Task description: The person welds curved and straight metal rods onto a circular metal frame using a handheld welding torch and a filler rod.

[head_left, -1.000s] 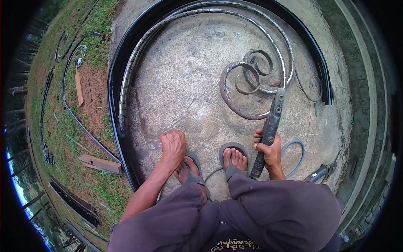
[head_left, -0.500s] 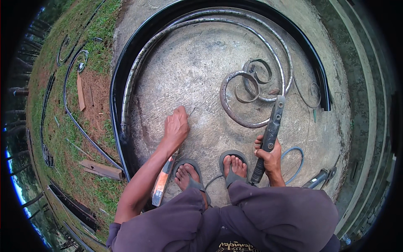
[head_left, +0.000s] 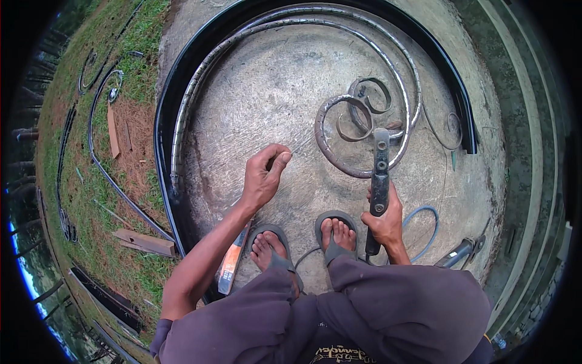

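My right hand is wrapped round the black handle of a welding electrode holder, its head pointing away from me over the scrolled end of a curved metal bar. Over the concrete to the left, my left hand is closed with thumb and fingertips together; whatever it may pinch does not show clearly. Below its wrist, partly behind the forearm, lies an orange and white pack on the ground beside my left foot. Two small flat metal curls are part of the scrollwork.
A wide black curved channel rings the work area. A blue hose loop and a black angle-grinder-like tool lie to the right. Wood pieces and more curved metal strips rest on the grass at left.
My left hand has lifted slightly and turned, the thin piece seen at its fingertips no longer clear. My right hand has swung the holder's head left, closer to upright in the picture.
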A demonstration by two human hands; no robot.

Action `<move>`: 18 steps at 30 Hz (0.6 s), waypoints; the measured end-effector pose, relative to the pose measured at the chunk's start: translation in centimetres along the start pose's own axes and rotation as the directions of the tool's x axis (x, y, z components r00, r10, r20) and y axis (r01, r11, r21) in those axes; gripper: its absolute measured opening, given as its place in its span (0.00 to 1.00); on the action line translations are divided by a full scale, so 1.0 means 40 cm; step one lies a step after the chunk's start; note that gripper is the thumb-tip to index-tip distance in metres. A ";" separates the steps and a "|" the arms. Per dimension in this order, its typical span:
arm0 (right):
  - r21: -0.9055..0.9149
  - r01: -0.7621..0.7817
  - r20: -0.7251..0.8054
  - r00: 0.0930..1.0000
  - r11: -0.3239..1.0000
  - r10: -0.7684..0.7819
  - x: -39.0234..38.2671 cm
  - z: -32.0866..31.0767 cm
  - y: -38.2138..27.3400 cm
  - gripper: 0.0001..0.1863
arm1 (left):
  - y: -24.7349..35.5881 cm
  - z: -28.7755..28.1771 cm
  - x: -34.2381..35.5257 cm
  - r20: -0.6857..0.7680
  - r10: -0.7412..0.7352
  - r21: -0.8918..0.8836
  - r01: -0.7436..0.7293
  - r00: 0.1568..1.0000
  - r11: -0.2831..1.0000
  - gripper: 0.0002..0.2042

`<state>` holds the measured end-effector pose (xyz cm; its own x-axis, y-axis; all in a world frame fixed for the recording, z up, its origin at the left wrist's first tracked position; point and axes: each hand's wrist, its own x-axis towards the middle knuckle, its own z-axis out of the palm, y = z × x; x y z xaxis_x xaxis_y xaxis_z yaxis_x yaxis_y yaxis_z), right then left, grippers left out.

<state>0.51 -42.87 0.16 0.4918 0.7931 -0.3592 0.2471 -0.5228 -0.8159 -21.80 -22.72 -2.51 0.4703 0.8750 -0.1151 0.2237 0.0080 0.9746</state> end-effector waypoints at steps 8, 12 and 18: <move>-0.273 0.384 0.016 0.919 0.882 -0.395 0.033 0.018 -0.040 0.45 | 0.165 -0.183 0.008 0.154 0.336 0.454 -0.368 0.929 0.812 0.06; -0.239 0.475 0.087 0.879 0.847 -0.469 0.041 0.032 -0.062 0.41 | 0.206 -0.237 0.009 0.165 0.309 0.510 -0.349 0.937 0.786 0.07; -0.219 0.559 0.133 0.829 0.800 -0.543 0.043 0.068 -0.067 0.42 | 0.205 -0.273 -0.023 0.164 0.281 0.458 -0.325 0.946 0.827 0.10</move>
<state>-1.57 -39.27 0.50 0.1632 0.9829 0.0849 0.6555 -0.0437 -0.7539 -29.74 -18.19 7.67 0.6476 0.7502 0.1334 0.4232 -0.4997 0.7557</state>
